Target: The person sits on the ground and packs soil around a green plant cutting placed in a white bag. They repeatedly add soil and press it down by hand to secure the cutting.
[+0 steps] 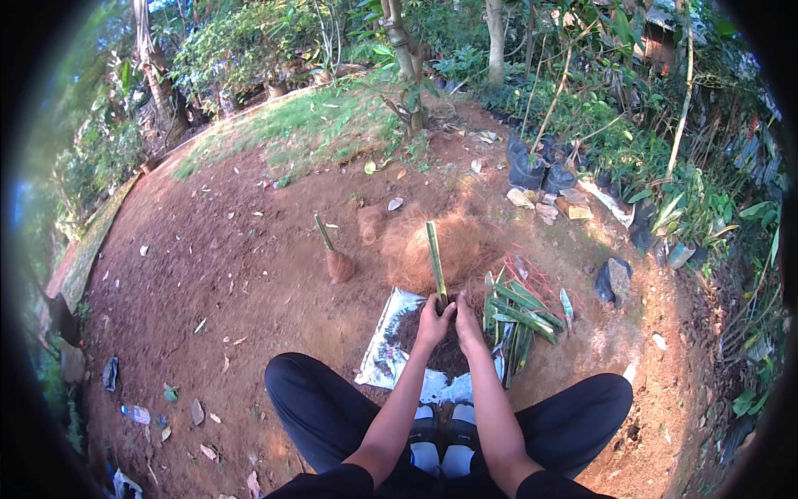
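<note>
Leaf cutting (434,254) stands upright above a white sack (375,363) spread with dark soil (449,355), the left hand's (432,325) fingers clamped about its base. The right hand (467,323) cups close beside; whether its fingers grip cannot be told. Judging by the fibre-wrapped ball (340,266) nearby, the step appears to be packing soil around the base; the next move likely calls for fibre from the brown heap (445,237).
</note>
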The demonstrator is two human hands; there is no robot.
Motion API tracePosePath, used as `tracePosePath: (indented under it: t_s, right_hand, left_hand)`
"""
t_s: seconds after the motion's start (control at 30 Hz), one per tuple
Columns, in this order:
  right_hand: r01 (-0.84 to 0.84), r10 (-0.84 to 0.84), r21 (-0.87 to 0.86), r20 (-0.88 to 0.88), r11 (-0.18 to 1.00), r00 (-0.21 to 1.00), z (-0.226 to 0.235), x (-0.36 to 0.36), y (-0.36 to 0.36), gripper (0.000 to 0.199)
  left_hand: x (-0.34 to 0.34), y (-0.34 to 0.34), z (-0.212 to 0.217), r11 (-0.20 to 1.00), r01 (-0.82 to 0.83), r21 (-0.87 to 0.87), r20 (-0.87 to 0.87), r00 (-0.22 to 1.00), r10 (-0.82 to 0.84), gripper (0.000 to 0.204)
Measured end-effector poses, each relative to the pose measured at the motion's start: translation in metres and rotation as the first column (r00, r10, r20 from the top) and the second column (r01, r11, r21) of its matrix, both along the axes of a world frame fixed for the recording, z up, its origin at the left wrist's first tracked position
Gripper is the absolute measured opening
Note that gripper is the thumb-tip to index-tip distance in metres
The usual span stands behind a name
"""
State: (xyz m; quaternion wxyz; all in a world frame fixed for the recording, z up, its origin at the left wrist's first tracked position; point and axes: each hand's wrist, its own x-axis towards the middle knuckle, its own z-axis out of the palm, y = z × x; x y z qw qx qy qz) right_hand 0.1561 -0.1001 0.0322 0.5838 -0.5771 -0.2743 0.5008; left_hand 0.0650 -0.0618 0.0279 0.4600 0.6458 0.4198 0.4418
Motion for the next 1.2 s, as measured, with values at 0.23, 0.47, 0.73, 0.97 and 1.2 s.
tracePosePath:
  t_s: [0.23, 0.47, 0.73, 0.97, 1.2]
  right_hand:
    - [-0.052, 0.055, -0.020, 0.180, 0.998, 0.982, -0.021, -0.003, 0.005, 0.089]
    - [-0.033, 0.074, 0.190, -0.213, 0.981, 0.974, -0.037, -0.006, 0.016, 0.082]
    - [0.125, -0.080, 0.166, -0.253, 0.978, 0.964, -0.011, -0.002, 0.004, 0.070]
    - [0.026, -0.025, 0.110, -0.010, 0.994, 1.000, -0.019, 0.005, 0.001, 0.068]
    - [0.005, -0.053, 0.172, 0.275, 0.985, 0.960, -0.036, -0.015, 0.009, 0.062]
  left_hand:
    - [0.010, 0.004, -0.021, 0.999, 0.002, 0.032, 0.112, 0.994, -0.006, 0.031]
    - [0.004, 0.013, -0.018, 0.994, -0.067, -0.082, 0.288, 0.954, 0.088, 0.029]
    - [-0.002, 0.006, 0.008, 0.935, -0.025, -0.355, 0.512, 0.831, 0.217, 0.019]
    - [0.005, 0.000, 0.008, 0.946, 0.158, -0.282, 0.549, 0.835, 0.024, 0.018]
    - [0.017, -0.006, 0.016, 0.918, -0.121, -0.377, 0.535, 0.781, 0.322, 0.026]
